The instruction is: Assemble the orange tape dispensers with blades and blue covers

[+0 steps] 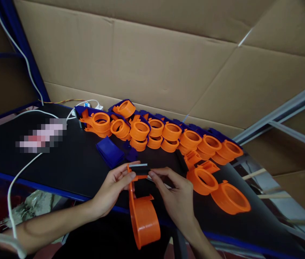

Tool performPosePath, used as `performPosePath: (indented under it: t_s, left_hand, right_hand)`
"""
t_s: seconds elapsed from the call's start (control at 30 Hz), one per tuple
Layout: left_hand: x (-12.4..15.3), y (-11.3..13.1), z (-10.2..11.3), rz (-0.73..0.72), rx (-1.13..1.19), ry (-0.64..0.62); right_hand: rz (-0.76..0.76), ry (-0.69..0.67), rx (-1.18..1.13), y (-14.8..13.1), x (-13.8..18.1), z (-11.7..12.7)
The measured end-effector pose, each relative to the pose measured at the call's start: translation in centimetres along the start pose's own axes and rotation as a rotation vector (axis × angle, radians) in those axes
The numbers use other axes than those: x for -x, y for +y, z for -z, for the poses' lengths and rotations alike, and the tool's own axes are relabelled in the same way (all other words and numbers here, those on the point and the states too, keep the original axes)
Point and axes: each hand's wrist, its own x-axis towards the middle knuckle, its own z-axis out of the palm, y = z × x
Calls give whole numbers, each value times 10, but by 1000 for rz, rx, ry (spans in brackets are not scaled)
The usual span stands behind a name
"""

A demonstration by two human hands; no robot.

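Note:
An orange tape dispenser (145, 219) hangs below my hands over the table's near edge, its round hub downward. My left hand (118, 181) grips its upper end, thumb on the front. A grey toothed blade (138, 165) shows along the top, with a black strip (141, 170) just under it. My right hand (175, 187) pinches the right end of that black strip between thumb and fingers. Beyond my hands lie a stack of dark blue flat pieces (110, 151) and some small blue parts (131, 154).
Several orange dispensers with blue parts (172, 131) stand in rows at the back. Loose orange dispensers (231, 197) lie at the right on the black table (68, 163). A white cable (13, 187) crosses the left side. Cardboard (152, 61) forms the back wall.

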Motion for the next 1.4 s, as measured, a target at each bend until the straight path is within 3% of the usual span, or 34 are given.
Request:
performPosePath:
  t_s: [0.13,0.2,0.37,0.5,0.6,0.8,0.97,1.1,1.23,1.4]
  left_hand:
    - [2,1,-1,1,-41,-31]
    - [3,1,-1,-7,-46,-43]
    - [4,2,-1,-8,-13,-34]
    - [4,4,0,30,136,22]
    - [2,6,1,77,223,38]
    - [-2,7,3,185,290,60]
    - [-3,12,3,141,315,66]
    - [-4,11,6,179,352,43]
    - [-5,7,9,225,378,19]
    - [-5,7,8,221,387,37]
  right_hand:
    - [251,54,75,-6,2,-3]
    - [286,50,76,-5,2,-3]
    - [306,-104,84,-4,-8,3]
    - [256,-107,72,-7,-28,5]
    - [324,-200,68,-10,-32,0]
    - [385,-360,276,-12,-24,-2]
    - [288,-398,434,3,-52,1]
    - [281,-510,560,21,-71,-13]
    - [300,-565,553,29,-69,-24]
    - [295,-599,542,29,-65,-20]
